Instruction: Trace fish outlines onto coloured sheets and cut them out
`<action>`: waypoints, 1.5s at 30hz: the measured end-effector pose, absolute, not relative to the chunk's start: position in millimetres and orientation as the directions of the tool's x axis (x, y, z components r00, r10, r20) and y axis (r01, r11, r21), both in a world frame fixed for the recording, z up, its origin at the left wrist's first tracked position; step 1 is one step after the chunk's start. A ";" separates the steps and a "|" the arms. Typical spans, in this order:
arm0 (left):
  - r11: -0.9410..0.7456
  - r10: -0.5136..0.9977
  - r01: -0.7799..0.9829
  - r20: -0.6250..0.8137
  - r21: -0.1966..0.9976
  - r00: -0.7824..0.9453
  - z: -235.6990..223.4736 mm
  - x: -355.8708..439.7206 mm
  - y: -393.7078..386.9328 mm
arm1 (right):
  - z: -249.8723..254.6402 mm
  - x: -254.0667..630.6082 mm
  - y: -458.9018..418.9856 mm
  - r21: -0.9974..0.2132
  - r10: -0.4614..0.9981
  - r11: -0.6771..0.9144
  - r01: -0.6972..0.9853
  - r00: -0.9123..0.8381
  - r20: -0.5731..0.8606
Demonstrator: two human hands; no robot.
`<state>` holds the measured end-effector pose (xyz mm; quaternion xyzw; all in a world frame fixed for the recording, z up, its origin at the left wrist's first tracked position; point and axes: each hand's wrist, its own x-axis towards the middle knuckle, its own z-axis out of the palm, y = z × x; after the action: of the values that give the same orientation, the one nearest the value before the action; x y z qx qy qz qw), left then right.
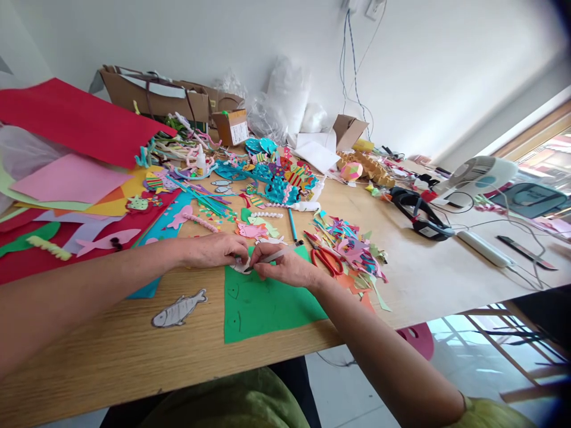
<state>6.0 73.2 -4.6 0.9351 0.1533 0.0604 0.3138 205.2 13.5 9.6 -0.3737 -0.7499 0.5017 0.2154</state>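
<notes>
My right hand (285,266) is closed round a pale pen (277,254), its dark tip down at the upper left of a green paper sheet (276,309). Under the fingertips of my left hand (216,249), a small whitish paper cutout (241,267) lies against the sheet's top edge, partly covered by both hands. My left fingers are bent and pressed together on it. Dark drawn lines mark the sheet's left side. A grey fish cutout (179,309) with dark outlines lies on the wood to the left of the sheet.
Red-handled scissors (328,257) and a heap of paper scraps (352,244) lie right of the green sheet. A blue pencil (292,224) points toward it. Coloured paper sheets (66,178) pile up at left. Farther right are a black headset (422,217) and a white fan (475,178).
</notes>
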 end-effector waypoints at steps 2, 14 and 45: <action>-0.754 0.323 0.247 0.016 0.609 0.946 -5.5 5.6 73.9 | 10.0 205.6 13.5 -0.908 0.766 0.234 0.347 -0.641 -0.048; -0.740 0.322 0.244 0.011 0.626 0.947 -1.2 6.5 71.5 | 4.4 201.8 14.9 -0.927 0.768 0.228 0.297 -0.641 -0.016; -0.637 0.365 0.253 -0.004 0.728 0.931 -9.6 5.7 80.1 | -9.0 181.1 10.7 -0.778 0.775 0.485 0.399 -0.609 0.170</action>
<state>5.7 80.1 -9.6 0.9018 0.1711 0.0716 0.3903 181.1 10.7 -9.0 -0.3572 -0.8213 0.3605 0.2605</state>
